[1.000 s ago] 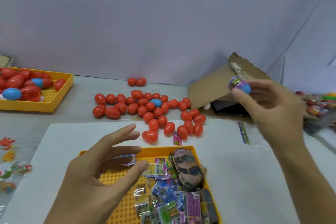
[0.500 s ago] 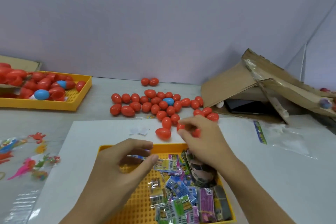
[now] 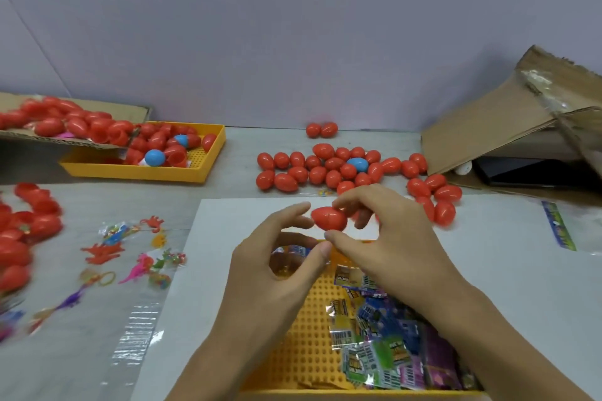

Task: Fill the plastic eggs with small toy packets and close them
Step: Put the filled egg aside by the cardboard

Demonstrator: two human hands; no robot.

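Half a second on, our right hand [image 3: 387,238] has lifted a red egg [image 3: 329,219] off the table and brought it in front of us, above the far edge of the near yellow tray [image 3: 306,335]; earlier that hand was reaching down among the loose eggs. We pinch the egg now between thumb and fingertips, its seam showing and both halves together. Our left hand [image 3: 277,270] has come up beside it, forefinger just touching the egg's blunt end, while the thumb and curled lower fingers keep hold of a small toy packet [image 3: 293,251] tucked in the palm.

That puts egg and filling together for the first time in this cycle. We judge the next step to be cracking the egg open at the seam, which the left hand must help with while holding the packet, so a dropped packet is the likely slip.

More toy packets [image 3: 384,345] lie heaped in the near tray's right half. Beyond, a cluster of red eggs [image 3: 325,169] with one blue egg [image 3: 357,164] sits on the table, and a second yellow tray [image 3: 208,169] at far left holds more.
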